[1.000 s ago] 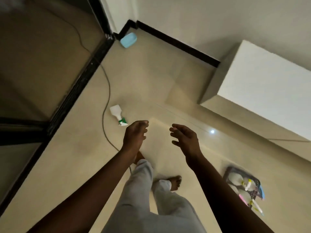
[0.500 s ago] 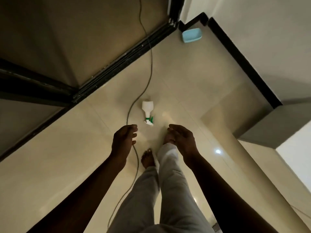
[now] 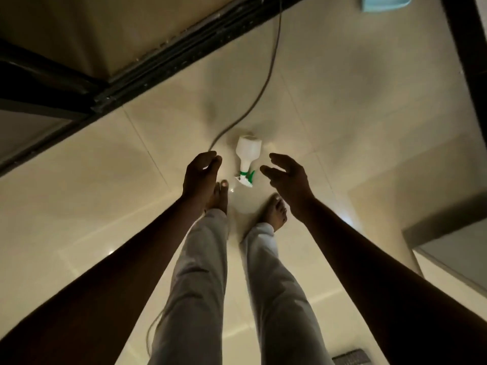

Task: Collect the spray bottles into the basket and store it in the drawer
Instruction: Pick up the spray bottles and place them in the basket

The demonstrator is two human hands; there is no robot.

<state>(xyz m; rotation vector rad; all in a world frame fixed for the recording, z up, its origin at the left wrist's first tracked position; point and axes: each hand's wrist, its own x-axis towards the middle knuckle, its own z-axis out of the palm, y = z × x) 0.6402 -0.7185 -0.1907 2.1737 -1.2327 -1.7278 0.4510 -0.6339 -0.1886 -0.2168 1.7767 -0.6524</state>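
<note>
A white spray bottle (image 3: 247, 154) with a green and white trigger head lies on its side on the cream floor tiles, nozzle end towards my feet. My left hand (image 3: 200, 172) hovers to its left with fingers loosely curled and holding nothing. To the bottle's right, my right hand (image 3: 286, 176) is spread open, palm facing the bottle, not touching it. A dark corner of the basket (image 3: 349, 358) shows at the bottom edge.
A grey cable (image 3: 259, 83) runs across the floor to just left of the bottle. A black sliding-door track (image 3: 163, 64) crosses the upper left. A light blue dish (image 3: 384, 2) sits at the top edge. A white cabinet (image 3: 453, 248) stands at the right. My bare feet stand just below the bottle.
I have walked up to the spray bottle and the view has turned left. It now lies between my two hands. The basket has slipped almost out of view.
</note>
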